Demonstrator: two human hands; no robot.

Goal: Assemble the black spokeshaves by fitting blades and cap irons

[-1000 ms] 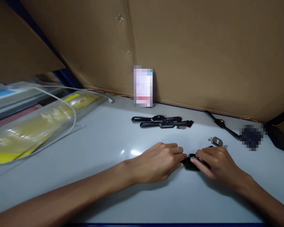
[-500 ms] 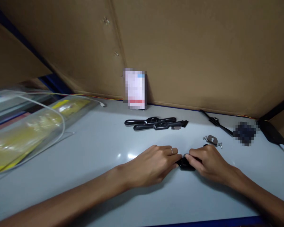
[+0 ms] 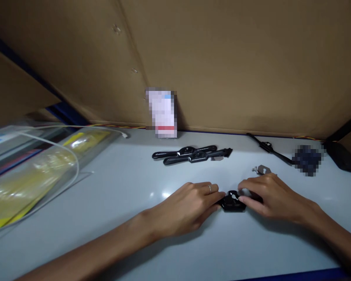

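A black spokeshave (image 3: 233, 206) lies on the table between my hands, with a small shiny metal spot on top of its middle body. My left hand (image 3: 195, 203), a ring on one finger, is closed around its left handle. At its right side is my right hand (image 3: 269, 199), with thumb and forefinger slightly apart and the thumb tip close to the body; its other fingers are partly hidden. Just behind the right hand lies a grey blade plate (image 3: 263, 169) with a thumbscrew (image 3: 254, 169) beside it, both partly covered from view.
Two more black spokeshaves (image 3: 197, 156) lie side by side farther back. Another spokeshave (image 3: 267, 147) rests near the cardboard wall (image 3: 222, 70), beside a blurred dark item (image 3: 307, 160). A blurred card (image 3: 165, 115) leans on the wall. Plastic bags (image 3: 46, 171) and a white cable (image 3: 77, 156) occupy the left.
My right hand has shifted right and its fingers have parted, uncovering the spokeshave's middle. It now hides part of the blade plate. My left hand keeps its hold; the view has tilted slightly.
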